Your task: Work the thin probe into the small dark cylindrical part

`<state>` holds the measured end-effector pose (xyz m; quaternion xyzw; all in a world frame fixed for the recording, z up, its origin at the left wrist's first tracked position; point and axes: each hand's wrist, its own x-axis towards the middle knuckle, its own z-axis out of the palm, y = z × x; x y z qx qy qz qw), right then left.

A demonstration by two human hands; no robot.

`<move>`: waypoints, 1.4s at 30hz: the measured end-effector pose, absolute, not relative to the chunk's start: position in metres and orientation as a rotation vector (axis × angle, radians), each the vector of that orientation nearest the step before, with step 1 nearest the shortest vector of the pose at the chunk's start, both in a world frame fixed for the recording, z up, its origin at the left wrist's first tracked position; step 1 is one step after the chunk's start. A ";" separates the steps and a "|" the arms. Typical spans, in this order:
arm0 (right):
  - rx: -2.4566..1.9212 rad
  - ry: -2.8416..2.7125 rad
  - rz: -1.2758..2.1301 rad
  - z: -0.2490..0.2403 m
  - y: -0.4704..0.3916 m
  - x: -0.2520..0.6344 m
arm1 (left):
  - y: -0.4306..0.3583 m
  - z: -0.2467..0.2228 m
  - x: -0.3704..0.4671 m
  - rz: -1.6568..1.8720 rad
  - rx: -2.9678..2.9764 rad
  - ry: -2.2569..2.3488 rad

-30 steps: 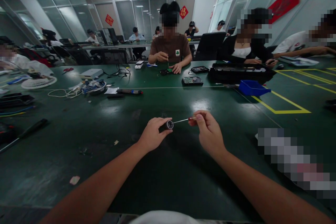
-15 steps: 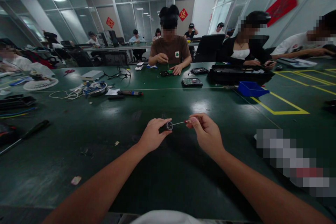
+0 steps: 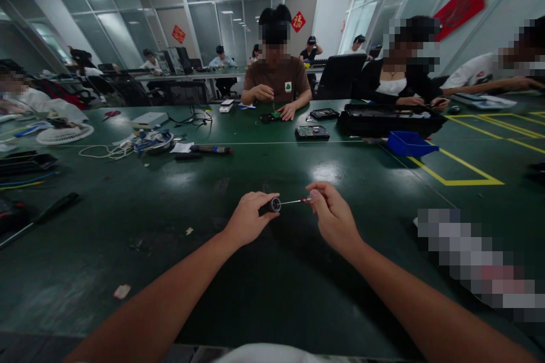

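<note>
Green tabletop (image 3: 272, 306), scuffed, pale scrap (image 3: 122, 291) at near left. Worker's left hand (image 3: 247, 218), outstretched, pinches a dark cylinder (image 3: 275, 204), open end rightward; right hand (image 3: 336, 212) grips a slim screwdriver (image 3: 293, 202), shaft at that opening. Beyond: blue bin (image 3: 411, 143), seated co-worker (image 3: 276, 79), glass partition (image 3: 230, 22).

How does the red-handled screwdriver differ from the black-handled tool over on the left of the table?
Handle: the red-handled screwdriver shows red by the fingers; the black-handled tool is dark.
Pose: the screwdriver is held in the right hand; the tool lies on the table.
Size: the tool looks larger than the screwdriver's visible part.
Both have slim metal shafts.
</note>
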<state>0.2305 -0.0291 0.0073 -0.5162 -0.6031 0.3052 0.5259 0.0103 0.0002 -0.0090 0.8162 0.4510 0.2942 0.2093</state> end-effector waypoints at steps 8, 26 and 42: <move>-0.999 -0.922 1.225 0.005 -0.016 0.229 | -0.001 -0.007 0.010 0.849 2.285 1.236; -1.070 -1.244 0.825 0.006 -0.025 0.228 | -0.001 -0.007 0.010 0.841 2.310 1.265; -1.196 -1.539 0.649 0.015 -0.032 0.234 | 0.000 -0.010 0.010 0.821 2.334 1.226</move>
